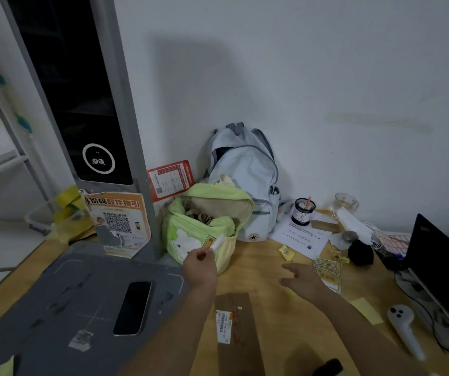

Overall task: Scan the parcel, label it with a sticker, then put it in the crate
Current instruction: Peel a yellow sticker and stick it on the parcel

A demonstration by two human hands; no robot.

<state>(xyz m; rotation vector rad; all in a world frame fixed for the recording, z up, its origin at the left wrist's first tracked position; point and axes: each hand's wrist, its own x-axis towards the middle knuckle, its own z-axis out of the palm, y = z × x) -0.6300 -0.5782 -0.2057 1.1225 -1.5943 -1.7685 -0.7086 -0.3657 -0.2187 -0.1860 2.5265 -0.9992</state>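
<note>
Labelling step in hand: sticker lifted, parcel waiting at lower centre of the frame.

The parcel (238, 335), a flat brown package with a white barcode label, lies on the worktop (266, 267) at lower centre, between the forearms. The left hand (200, 267), at centre frame, has its fingers (204, 255) pressed together, pinching a small pale sticker (217, 244) raised in front of the green bag (207, 226). The right hand (303, 280) hovers right of centre, fingers spread and empty, near a sheaf of sticker sheets (327, 275). Judgement: the sticker should go down flat on bare brown surface, clear of the barcode, the free hand steadying the parcel. No crate can be identified with certainty.
</note>
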